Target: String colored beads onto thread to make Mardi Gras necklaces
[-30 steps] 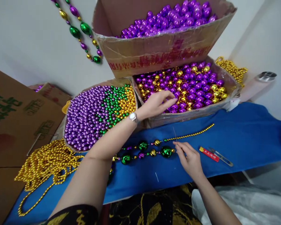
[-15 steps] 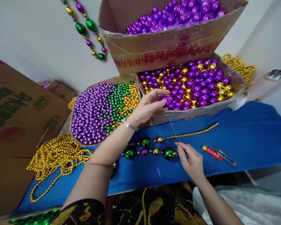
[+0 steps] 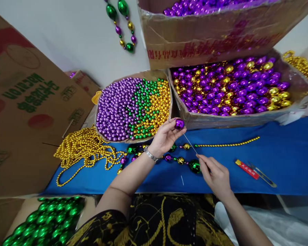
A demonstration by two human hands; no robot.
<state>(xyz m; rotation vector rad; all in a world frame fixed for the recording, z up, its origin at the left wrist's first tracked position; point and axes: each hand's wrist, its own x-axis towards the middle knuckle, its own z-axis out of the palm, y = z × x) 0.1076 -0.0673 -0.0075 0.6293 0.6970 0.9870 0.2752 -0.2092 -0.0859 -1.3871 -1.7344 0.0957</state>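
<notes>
My left hand [image 3: 166, 136] is closed on a large shiny purple bead [image 3: 179, 124], held at the fingertips in front of the boxes. In a pinch, my right hand [image 3: 214, 174] grips a thin needle [image 3: 190, 143] that points up and left. Its tip reaches the underside of the bead; whether it has entered the hole I cannot tell. Below both hands a bead strand [image 3: 180, 160] of green, purple and gold lies on the blue cloth [image 3: 292, 150]. A row of small gold beads [image 3: 228, 144] stretches right from it.
Behind stand a box of small purple, green and gold beads [image 3: 118, 109] and a box of larger purple and gold beads [image 3: 236, 85]. Gold bead chains [image 3: 79, 147] lie left. A red-labelled cutter [image 3: 247, 169] rests right. Green beads [image 3: 48, 218] fill a box lower left.
My left hand has come back from the purple and gold box with the purple bead and is now at the needle's tip. The view has shifted left and down.
</notes>
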